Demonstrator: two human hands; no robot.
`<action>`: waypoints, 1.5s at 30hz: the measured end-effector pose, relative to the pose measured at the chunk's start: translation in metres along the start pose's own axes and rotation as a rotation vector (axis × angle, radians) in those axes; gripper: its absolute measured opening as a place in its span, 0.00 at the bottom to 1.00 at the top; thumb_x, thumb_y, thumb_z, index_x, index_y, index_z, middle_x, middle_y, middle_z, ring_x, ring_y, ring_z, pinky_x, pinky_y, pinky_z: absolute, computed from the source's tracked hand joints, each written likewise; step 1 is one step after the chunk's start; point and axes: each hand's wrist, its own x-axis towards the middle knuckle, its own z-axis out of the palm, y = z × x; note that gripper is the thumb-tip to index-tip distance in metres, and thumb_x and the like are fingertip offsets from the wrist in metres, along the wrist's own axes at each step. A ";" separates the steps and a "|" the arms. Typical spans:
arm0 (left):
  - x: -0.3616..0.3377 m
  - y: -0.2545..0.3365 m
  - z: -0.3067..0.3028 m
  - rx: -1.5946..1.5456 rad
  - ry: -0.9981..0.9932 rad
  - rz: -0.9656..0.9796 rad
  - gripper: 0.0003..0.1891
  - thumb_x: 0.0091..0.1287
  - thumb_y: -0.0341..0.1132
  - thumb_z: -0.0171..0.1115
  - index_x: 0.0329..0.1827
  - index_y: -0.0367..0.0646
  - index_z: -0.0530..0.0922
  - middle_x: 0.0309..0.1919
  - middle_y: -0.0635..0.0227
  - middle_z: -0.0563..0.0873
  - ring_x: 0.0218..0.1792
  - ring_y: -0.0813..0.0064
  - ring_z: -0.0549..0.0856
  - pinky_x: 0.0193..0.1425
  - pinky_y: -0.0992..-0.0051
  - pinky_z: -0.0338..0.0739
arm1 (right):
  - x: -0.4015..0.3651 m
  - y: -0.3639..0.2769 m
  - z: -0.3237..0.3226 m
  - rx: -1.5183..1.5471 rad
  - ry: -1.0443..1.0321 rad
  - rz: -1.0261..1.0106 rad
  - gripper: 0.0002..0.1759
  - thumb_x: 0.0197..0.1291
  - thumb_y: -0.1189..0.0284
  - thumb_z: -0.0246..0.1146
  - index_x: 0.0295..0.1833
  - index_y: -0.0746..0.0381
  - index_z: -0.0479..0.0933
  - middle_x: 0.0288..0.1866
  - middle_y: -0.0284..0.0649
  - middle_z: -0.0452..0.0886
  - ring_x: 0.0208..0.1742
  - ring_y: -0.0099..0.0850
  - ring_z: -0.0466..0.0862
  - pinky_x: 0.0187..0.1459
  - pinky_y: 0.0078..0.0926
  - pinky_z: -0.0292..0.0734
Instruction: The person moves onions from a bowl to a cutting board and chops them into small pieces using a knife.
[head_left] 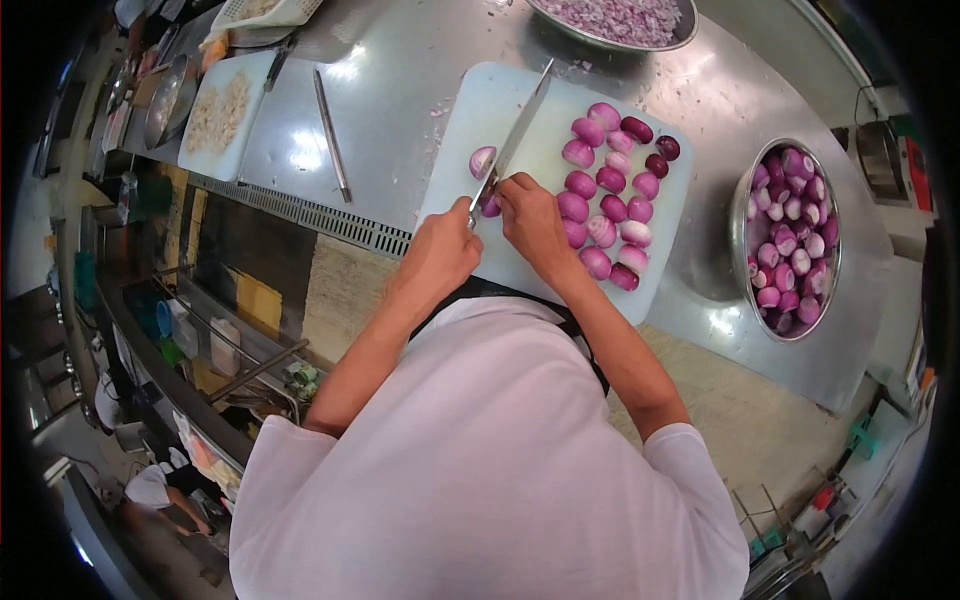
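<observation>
Clearly, the left hand (440,245) had its fingers closed around the handle of the knife (525,120), and the blade ran forward from them, angling toward the right over the white cutting board (470,100). The right hand (535,220) was right beside it, its fingers bent and bunched near the handle end of the blade; from where the scene was viewed, I could not tell whether they were clamped on anything. A purple onion piece (491,207) showed between the two hands, partly hidden, just beside the right fingertips. Slightly ahead of those fingers, on the left side of the blade, lay an onion half (483,161) with its paler face showing. To the right of the right fingers, purple onions (611,180) sat in uneven rows on the same board. Farther right, well apart from the fingers, a metal bowl (746,250) full of more onions stood on the steel table (390,110). Beyond the fingers, past the blade's tip, was a basin (688,35) of chopped onion. Off to the left of the left hand lay a slim metal rod (330,135), with a smaller board (200,163) of pale chopped bits beyond it.
</observation>
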 end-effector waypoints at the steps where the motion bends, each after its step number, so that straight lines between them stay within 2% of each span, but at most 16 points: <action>1: 0.008 -0.009 0.011 0.004 -0.006 0.000 0.12 0.60 0.26 0.60 0.43 0.30 0.71 0.20 0.47 0.79 0.27 0.45 0.82 0.34 0.54 0.73 | -0.001 -0.001 -0.001 0.011 -0.006 0.011 0.06 0.59 0.82 0.56 0.39 0.67 0.77 0.35 0.51 0.78 0.36 0.53 0.81 0.37 0.47 0.77; 4: 0.023 -0.010 0.023 0.045 0.067 0.088 0.11 0.60 0.26 0.60 0.43 0.30 0.71 0.19 0.49 0.78 0.26 0.47 0.82 0.33 0.54 0.73 | -0.001 -0.005 -0.005 0.027 -0.006 0.019 0.05 0.59 0.82 0.55 0.38 0.68 0.77 0.36 0.51 0.78 0.36 0.53 0.81 0.37 0.47 0.77; 7: 0.007 0.013 -0.005 0.020 -0.028 -0.049 0.12 0.60 0.26 0.60 0.44 0.30 0.71 0.19 0.49 0.78 0.25 0.47 0.81 0.33 0.54 0.72 | -0.001 -0.003 -0.004 0.038 -0.001 0.015 0.05 0.58 0.83 0.55 0.37 0.68 0.76 0.36 0.51 0.78 0.36 0.54 0.81 0.37 0.48 0.77; 13: 0.019 -0.005 0.025 0.011 0.057 0.069 0.12 0.61 0.26 0.60 0.44 0.31 0.71 0.20 0.49 0.79 0.25 0.48 0.81 0.32 0.55 0.72 | -0.005 -0.004 -0.005 0.048 0.029 0.026 0.04 0.56 0.85 0.56 0.35 0.69 0.76 0.36 0.52 0.78 0.36 0.55 0.81 0.38 0.48 0.77; 16: 0.010 0.015 0.000 -0.013 -0.023 0.025 0.12 0.61 0.27 0.60 0.45 0.31 0.72 0.20 0.48 0.79 0.27 0.44 0.82 0.34 0.54 0.72 | -0.006 -0.003 -0.003 0.045 0.043 0.002 0.05 0.55 0.85 0.56 0.35 0.70 0.77 0.35 0.52 0.78 0.36 0.55 0.81 0.38 0.47 0.78; 18: -0.006 0.022 -0.005 0.030 -0.024 -0.001 0.12 0.59 0.24 0.58 0.44 0.26 0.73 0.26 0.40 0.82 0.34 0.37 0.83 0.39 0.49 0.76 | -0.006 -0.002 0.000 0.037 0.051 0.021 0.05 0.54 0.85 0.56 0.35 0.70 0.77 0.35 0.52 0.79 0.36 0.55 0.81 0.38 0.47 0.78; 22: 0.021 -0.004 0.030 0.069 0.027 0.014 0.12 0.59 0.25 0.58 0.44 0.27 0.74 0.27 0.40 0.82 0.36 0.39 0.84 0.40 0.49 0.76 | -0.010 0.000 0.000 0.052 0.072 0.015 0.05 0.54 0.86 0.57 0.35 0.70 0.78 0.35 0.52 0.79 0.36 0.54 0.82 0.38 0.47 0.78; 24: 0.029 -0.008 0.024 0.003 0.049 0.108 0.14 0.61 0.27 0.61 0.49 0.32 0.74 0.17 0.55 0.78 0.20 0.58 0.80 0.27 0.62 0.72 | -0.010 0.003 -0.001 0.040 0.072 0.004 0.05 0.54 0.86 0.57 0.35 0.69 0.78 0.34 0.52 0.79 0.36 0.54 0.82 0.38 0.47 0.79; 25: 0.025 -0.008 0.018 0.002 0.052 0.107 0.14 0.61 0.27 0.61 0.49 0.32 0.74 0.17 0.55 0.78 0.20 0.58 0.80 0.27 0.62 0.72 | -0.011 0.005 -0.001 0.036 0.064 0.007 0.05 0.54 0.85 0.58 0.36 0.69 0.78 0.36 0.52 0.79 0.37 0.54 0.82 0.39 0.47 0.79; 27: 0.015 -0.008 -0.003 -0.099 0.035 0.031 0.14 0.62 0.26 0.61 0.50 0.34 0.75 0.16 0.64 0.77 0.15 0.71 0.77 0.21 0.67 0.70 | -0.004 0.005 -0.001 0.034 0.073 0.015 0.05 0.54 0.83 0.59 0.37 0.68 0.78 0.37 0.52 0.80 0.38 0.54 0.82 0.40 0.47 0.79; 31: 0.013 -0.022 -0.021 -0.156 0.083 -0.040 0.16 0.61 0.28 0.60 0.51 0.30 0.74 0.20 0.52 0.81 0.17 0.61 0.81 0.24 0.64 0.75 | -0.004 -0.017 0.007 -0.075 0.032 0.047 0.09 0.54 0.78 0.63 0.42 0.65 0.79 0.45 0.49 0.79 0.47 0.49 0.80 0.45 0.45 0.80; 33: 0.026 -0.042 -0.015 -0.304 0.141 -0.130 0.15 0.61 0.28 0.60 0.50 0.31 0.74 0.18 0.63 0.78 0.15 0.75 0.76 0.19 0.70 0.72 | -0.010 -0.023 0.010 -0.144 -0.021 0.009 0.11 0.53 0.77 0.64 0.44 0.64 0.80 0.48 0.47 0.78 0.50 0.47 0.79 0.47 0.44 0.80; 35: 0.028 -0.044 -0.013 -0.292 0.107 -0.140 0.14 0.62 0.27 0.59 0.49 0.32 0.73 0.17 0.65 0.76 0.15 0.76 0.75 0.18 0.71 0.71 | -0.028 -0.030 0.013 -0.141 -0.273 -0.037 0.14 0.49 0.79 0.64 0.45 0.62 0.81 0.51 0.46 0.77 0.54 0.45 0.76 0.49 0.40 0.79; 39: 0.025 -0.051 -0.004 -0.275 0.096 -0.131 0.12 0.61 0.25 0.57 0.48 0.33 0.72 0.16 0.66 0.75 0.15 0.75 0.75 0.18 0.70 0.70 | -0.067 -0.029 -0.019 -0.135 -0.378 0.043 0.14 0.46 0.81 0.62 0.42 0.63 0.81 0.49 0.46 0.75 0.54 0.45 0.75 0.52 0.41 0.75; 41: 0.021 -0.054 -0.004 -0.264 0.126 -0.120 0.12 0.61 0.24 0.57 0.48 0.32 0.72 0.17 0.65 0.75 0.15 0.74 0.76 0.18 0.69 0.70 | -0.084 -0.020 -0.040 -0.288 -0.108 0.005 0.16 0.42 0.85 0.60 0.40 0.64 0.82 0.49 0.45 0.76 0.55 0.44 0.73 0.54 0.42 0.70; 45: 0.026 -0.052 -0.009 -0.287 0.079 -0.146 0.14 0.60 0.25 0.56 0.49 0.32 0.73 0.19 0.58 0.78 0.16 0.67 0.78 0.22 0.65 0.72 | -0.070 -0.025 -0.065 -0.345 -0.150 0.022 0.21 0.44 0.84 0.64 0.48 0.64 0.82 0.52 0.45 0.76 0.57 0.43 0.73 0.55 0.42 0.70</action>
